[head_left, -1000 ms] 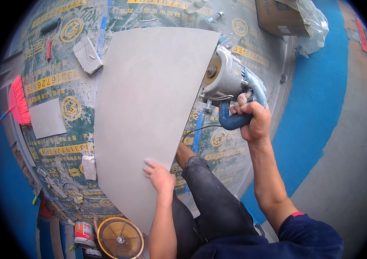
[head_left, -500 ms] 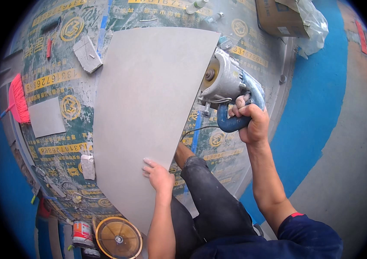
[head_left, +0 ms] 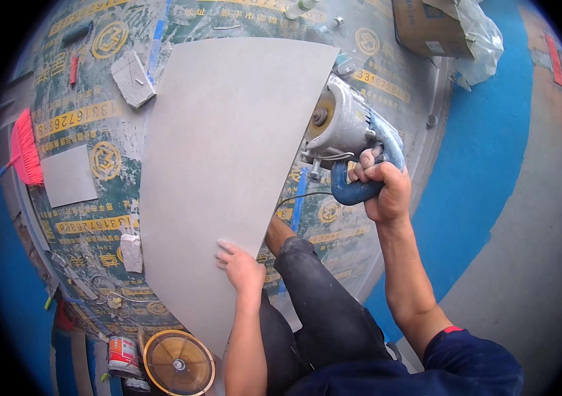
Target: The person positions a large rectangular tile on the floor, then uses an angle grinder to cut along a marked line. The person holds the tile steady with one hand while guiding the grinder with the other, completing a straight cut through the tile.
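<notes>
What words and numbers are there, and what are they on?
Green floor covering: yellow letters, numbers and round emblems, which I won't copy out.
Red-and-white can: label print, too small to read.
Cardboard box: markings and a pale label, too small to read.
Power saw, grey slab: no readable writing.

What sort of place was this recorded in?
Probably a building or renovation site: the right hand grips a dusty power saw at the edge of a large grey slab, dusty printed sheeting covers the floor, and a broken offcut lies nearby.
</notes>
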